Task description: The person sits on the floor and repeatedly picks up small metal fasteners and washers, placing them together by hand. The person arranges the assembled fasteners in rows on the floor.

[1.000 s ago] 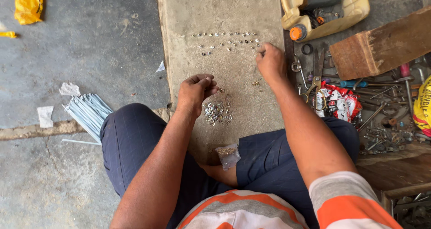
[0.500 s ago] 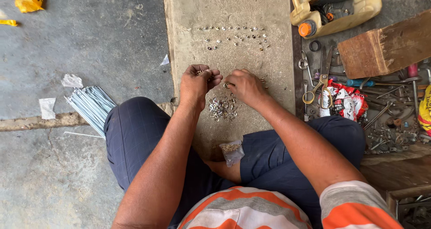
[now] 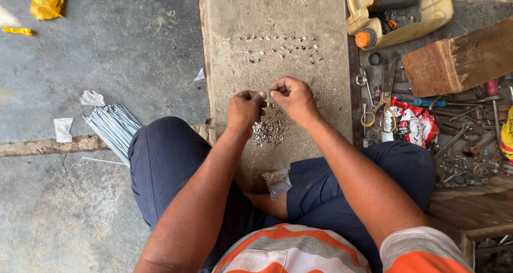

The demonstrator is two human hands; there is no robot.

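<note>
Over the concrete slab (image 3: 230, 64), left hand (image 3: 245, 111) and right hand (image 3: 293, 97) met fingertip to fingertip, each grip pinched shut on a tiny metal piece too small to identify. Just below them lay the pile of small metal pieces (image 3: 268, 131), kept within reach; sorted rows (image 3: 280, 44) sat farther up the slab.

Packaging I can see from my feed: small clear plastic bag (image 3: 278, 183) w/ brownish bits inside, lying btwn the knees at the near end of the concrete slab (image 3: 230, 64). Right side, a bunch of red/white/black sachets (image 3: 409, 124) crumpled among the tools, just beside yellow-handled scissors (image 3: 380, 104). Yellow plastic wrapper (image 3: 47, 0) top left on the floor, smaller yellow scrap (image 3: 17, 31) near it. No screens or signs afaict.
</note>
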